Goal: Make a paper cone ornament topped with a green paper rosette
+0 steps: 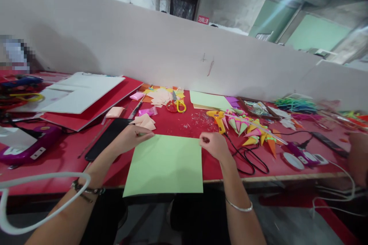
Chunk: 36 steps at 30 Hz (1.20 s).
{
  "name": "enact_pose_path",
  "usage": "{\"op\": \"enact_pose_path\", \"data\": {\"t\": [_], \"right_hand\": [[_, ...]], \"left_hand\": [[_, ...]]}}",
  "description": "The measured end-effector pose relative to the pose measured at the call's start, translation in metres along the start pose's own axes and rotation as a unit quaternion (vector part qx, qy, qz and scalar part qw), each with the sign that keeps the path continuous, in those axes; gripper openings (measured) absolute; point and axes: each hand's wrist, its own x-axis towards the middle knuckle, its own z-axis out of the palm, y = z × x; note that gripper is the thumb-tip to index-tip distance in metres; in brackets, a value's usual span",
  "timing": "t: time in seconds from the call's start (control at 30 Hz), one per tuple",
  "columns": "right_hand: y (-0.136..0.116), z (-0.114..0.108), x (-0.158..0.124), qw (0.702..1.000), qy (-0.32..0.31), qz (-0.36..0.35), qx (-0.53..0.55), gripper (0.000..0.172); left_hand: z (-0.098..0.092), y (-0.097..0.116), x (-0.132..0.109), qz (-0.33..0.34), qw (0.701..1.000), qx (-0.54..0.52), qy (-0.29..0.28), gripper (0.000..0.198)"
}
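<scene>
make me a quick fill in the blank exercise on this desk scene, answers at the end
1. The bare left hand and bare right hand are at the far corners of a rectangular paper sheet coloured light ____.
2. The metal-bladed scissors have one red handle loop and one ____ loop.
3. A thin silver bangle circles the person's ____ forearm.

Missing words: green; yellow; right.

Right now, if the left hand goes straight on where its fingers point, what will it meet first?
Probably the right hand, along the far edge of the green sheet, though depth and height are hard to judge.
</scene>
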Motion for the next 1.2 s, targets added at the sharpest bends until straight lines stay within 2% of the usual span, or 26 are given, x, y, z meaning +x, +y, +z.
{"op": "enact_pose_path", "data": {"t": [0.1,0.17,0.2,0.27,0.33,0.4,0.47,0.6,0.67,0.77,0.93,1.03,1.13,1.2], "right_hand": [[0.003,-0.009,0.001,0.998,0.057,0.035,-0.019,0.015],[-0.004,-0.011,0.002,0.998,0.067,0.015,0.003,0.016],[-0.009,-0.010,0.003,0.998,0.052,-0.010,0.026,0.016],[-0.020,-0.007,0.003,0.992,-0.022,-0.075,0.094,0.016],[-0.030,-0.003,0.002,0.985,-0.091,-0.098,0.111,0.017],[-0.037,0.002,0.000,0.985,-0.121,-0.092,0.087,0.019],[-0.045,0.007,-0.001,0.985,-0.129,-0.093,0.073,0.020],[-0.058,0.019,-0.003,0.982,-0.129,-0.112,0.082,0.019],[-0.061,0.021,-0.002,0.979,-0.131,-0.116,0.105,0.019],[-0.058,0.018,-0.001,0.968,-0.133,-0.114,0.177,0.021],[-0.036,0.003,0.000,0.961,-0.101,-0.078,0.245,0.024],[-0.020,-0.005,0.000,0.963,-0.080,-0.048,0.252,0.023],[-0.005,-0.010,0.000,0.956,-0.032,-0.004,0.292,0.021],[0.001,-0.009,0.000,0.942,0.025,0.036,0.332,0.020]], "left_hand": [[0.002,-0.003,0.001,-0.009,1.000,0.023,-0.017,0.031],[0.005,-0.006,0.002,-0.008,0.999,0.024,-0.019,0.031],[0.006,-0.007,0.002,-0.008,0.999,0.027,-0.020,0.031],[0.007,-0.007,0.003,0.002,0.999,0.050,-0.021,0.031],[0.009,-0.005,0.004,0.050,0.992,0.111,-0.016,0.028],[0.015,0.003,0.005,0.124,0.970,0.209,0.008,0.024],[0.026,0.015,0.006,0.187,0.935,0.297,0.042,0.022],[0.054,0.037,0.005,0.254,0.913,0.318,0.016,0.016],[0.061,0.042,0.004,0.251,0.913,0.321,0.027,0.020],[0.058,0.040,0.003,0.240,0.912,0.329,0.050,0.020],[0.031,0.026,0.004,0.221,0.893,0.380,0.092,0.019],[0.013,0.015,0.002,0.166,0.894,0.399,0.116,0.017],[0.001,0.003,0.000,0.081,0.913,0.371,0.150,0.017],[-0.001,-0.002,0.002,0.033,0.942,0.289,0.165,0.017]]}}
